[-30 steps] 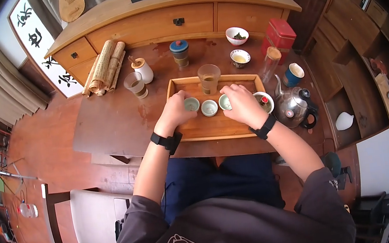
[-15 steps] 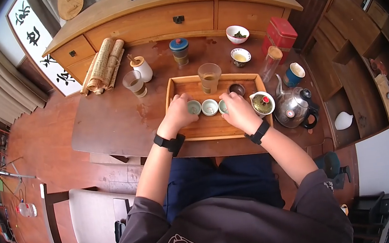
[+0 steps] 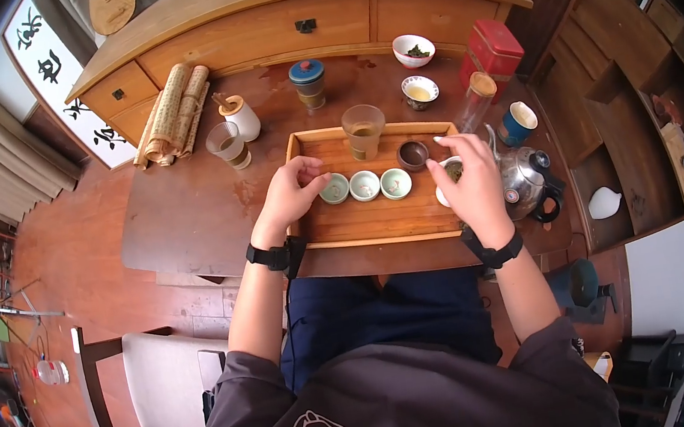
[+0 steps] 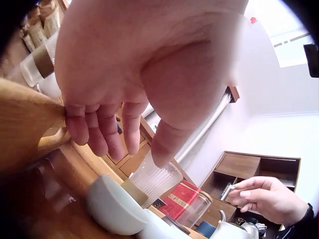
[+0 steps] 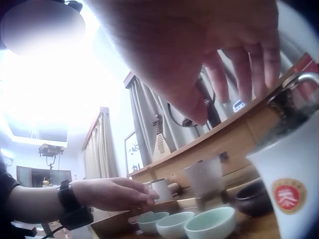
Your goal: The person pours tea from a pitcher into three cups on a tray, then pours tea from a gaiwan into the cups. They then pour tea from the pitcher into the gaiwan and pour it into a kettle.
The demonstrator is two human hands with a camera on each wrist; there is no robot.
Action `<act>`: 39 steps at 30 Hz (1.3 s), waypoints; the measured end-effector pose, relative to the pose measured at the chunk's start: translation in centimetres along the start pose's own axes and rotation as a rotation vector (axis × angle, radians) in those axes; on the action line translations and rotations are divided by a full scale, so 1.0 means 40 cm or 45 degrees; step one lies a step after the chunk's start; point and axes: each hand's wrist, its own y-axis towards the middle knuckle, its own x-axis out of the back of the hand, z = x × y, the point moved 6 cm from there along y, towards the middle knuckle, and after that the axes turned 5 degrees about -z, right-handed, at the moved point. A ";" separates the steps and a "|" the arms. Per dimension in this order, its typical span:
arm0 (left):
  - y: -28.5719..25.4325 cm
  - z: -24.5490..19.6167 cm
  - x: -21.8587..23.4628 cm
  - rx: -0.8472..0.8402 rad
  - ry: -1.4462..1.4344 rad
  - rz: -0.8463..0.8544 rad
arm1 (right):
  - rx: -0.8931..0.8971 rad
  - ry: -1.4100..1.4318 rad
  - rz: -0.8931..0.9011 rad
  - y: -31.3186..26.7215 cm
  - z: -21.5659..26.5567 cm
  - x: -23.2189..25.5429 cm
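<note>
Three pale green teacups, the left one, the middle one and the right one, stand side by side in a row on the wooden tray. My left hand hovers at the left cup, fingers loosely bent with nothing between them. Over the tray's right end is my right hand, its thumb and fingers spread apart and holding nothing. Beneath it, partly hidden, is a white bowl-like tea vessel with a red emblem. A small dark cup sits just left of the right fingers.
A frosted glass cup stands at the tray's back. Close to the right hand are a steel kettle, a corked glass tube and a blue cup. Further left are another glass and rolled bamboo mats.
Both hands have let go of the outer teacups and drawn apart, the left to the left, the right over the white vessel. The cups now stand closer together than a second ago.
</note>
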 end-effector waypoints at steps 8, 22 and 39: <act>0.012 0.029 -0.005 0.024 0.022 0.011 | -0.194 -0.046 0.081 -0.084 -0.123 -0.003; 0.015 0.046 -0.009 0.018 0.108 0.000 | -0.236 0.144 -0.117 -0.079 -0.147 0.039; 0.016 0.044 -0.007 -0.007 0.123 -0.007 | -0.351 0.381 -0.238 -0.076 -0.182 0.059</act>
